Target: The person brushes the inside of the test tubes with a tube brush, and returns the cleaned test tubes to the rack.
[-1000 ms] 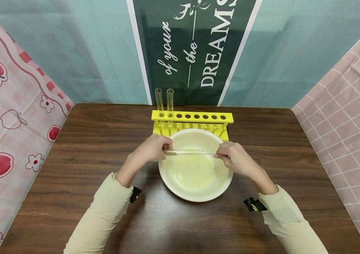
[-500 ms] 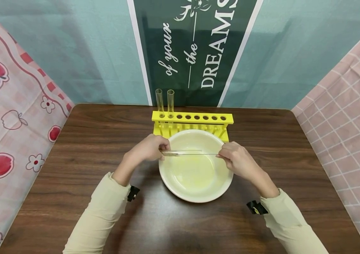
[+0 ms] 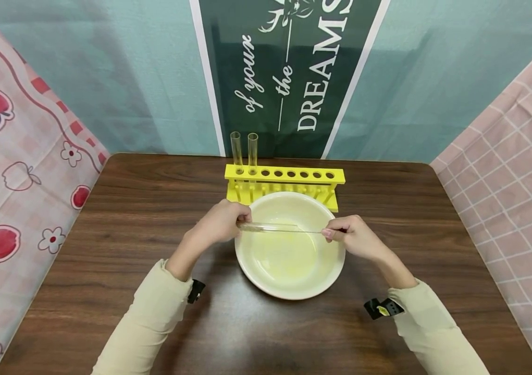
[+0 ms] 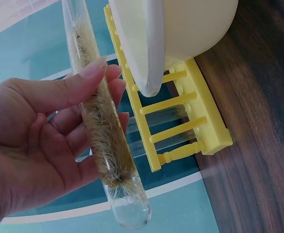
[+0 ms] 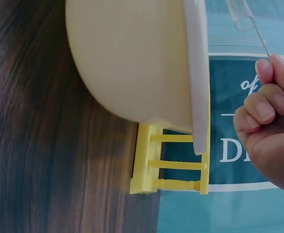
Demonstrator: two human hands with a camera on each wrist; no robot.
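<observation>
My left hand [image 3: 221,221] grips a clear glass test tube [image 4: 132,213], thumb on one side and fingers around the other. Inside the tube sits a bristle brush [image 4: 105,131], its bristles reaching close to the rounded end. A thin twisted wire handle [image 5: 262,41] comes out of the tube's mouth. My right hand [image 3: 357,237] pinches that wire between thumb and forefinger, with the other fingers curled in. The tube lies almost level above a cream-white bowl [image 3: 289,296], which holds what looks like a shallow liquid.
Behind the bowl stands a yellow test tube rack [image 3: 296,180], partly hidden by it. Two glass test tubes, a left one [image 3: 236,151] and a right one [image 3: 253,151], stand upright at its left end. A printed cloth [image 3: 153,94] hangs behind the brown wooden table [image 3: 130,219].
My right hand has shifted slightly right and toward me and has turned, so its thumb shows more. My left hand has moved slightly left with the test tube.
</observation>
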